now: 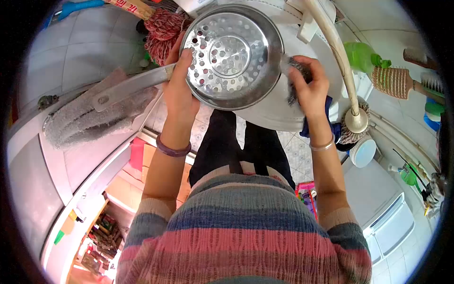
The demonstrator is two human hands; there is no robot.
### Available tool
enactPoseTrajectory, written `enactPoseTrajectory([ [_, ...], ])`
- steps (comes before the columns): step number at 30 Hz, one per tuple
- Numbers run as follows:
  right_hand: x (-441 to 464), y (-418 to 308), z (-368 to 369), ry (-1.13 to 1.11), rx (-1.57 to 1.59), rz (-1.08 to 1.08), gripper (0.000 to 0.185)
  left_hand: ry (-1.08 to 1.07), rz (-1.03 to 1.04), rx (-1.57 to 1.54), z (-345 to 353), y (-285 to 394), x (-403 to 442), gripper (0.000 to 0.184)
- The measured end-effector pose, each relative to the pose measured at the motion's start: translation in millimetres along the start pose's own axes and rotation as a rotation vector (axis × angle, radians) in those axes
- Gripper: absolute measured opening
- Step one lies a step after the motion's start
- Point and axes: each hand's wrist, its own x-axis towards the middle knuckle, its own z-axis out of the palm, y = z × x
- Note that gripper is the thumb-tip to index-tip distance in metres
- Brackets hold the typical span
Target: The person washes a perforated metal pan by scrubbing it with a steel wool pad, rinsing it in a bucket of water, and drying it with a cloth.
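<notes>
My left hand grips the pan's left side, thumb on top | my right hand pinches a gray scrubber at the pan's right rim | I see the shiny pan, with holes, above the white basin | red mop far left, green bottle far right

A round, shiny steel colander is showing rings of holes around a raised central circle, red showing through some of them. It is hanging over the near part of a white washbasin, its open side facing the camera, and the left hand is gripping its left rim. A dark grey, fuzzy scouring pad is sitting bunched under the right hand's fingers, close against the colander's right rim.
</notes>
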Motion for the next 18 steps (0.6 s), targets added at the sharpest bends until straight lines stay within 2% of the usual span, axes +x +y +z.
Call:
enactPoseTrajectory([
  [2,-6.0,-43.4,15.0,-0.225,0.003,-0.4,0.029,-0.009,-0.012,0.006,13.7,4.2,-6.6,0.042],
  [3,-7.0,-54.6,28.0,-0.34,0.055,-0.455,0.03,-0.041,0.002,0.01,20.3,4.6,-9.1,0.042],
  [4,-10.7,-69.3,40.4,-0.38,-0.002,-0.486,0.031,-0.073,0.017,0.013,25.1,5.2,-11.4,0.042],
  [7,-0.3,-79.2,73.1,-0.309,-0.123,-0.775,0.018,-0.1,0.014,0.054,35.5,10.8,-17.1,0.041],
  [9,-2.1,-78.8,73.6,-0.405,-0.169,-0.784,0.021,-0.043,-0.023,0.077,37.8,15.7,-21.6,0.041],
  [10,-8.7,-76.0,72.2,-0.42,-0.2,-0.829,0.018,-0.021,-0.073,-0.006,31.8,13.7,-19.0,0.042],
  [13,-9.0,-71.3,67.6,-0.477,-0.261,-0.931,0.01,-0.029,0.012,0.081,35.9,9.6,-27.9,0.042],
  [15,-2.8,-75.2,72.1,-0.403,-0.258,-0.908,0.01,-0.071,0.088,0.125,39.7,12.5,-27.2,0.042],
  [17,-5.9,-82.2,76.1,-0.352,-0.251,-0.861,0.011,-0.062,0.099,0.103,42.7,20.5,-22.4,0.026],
  [18,-11.9,-82.1,73.7,-0.382,-0.254,-0.863,0.012,-0.014,0.027,0.143,37.4,22.9,-23.9,0.026],
])
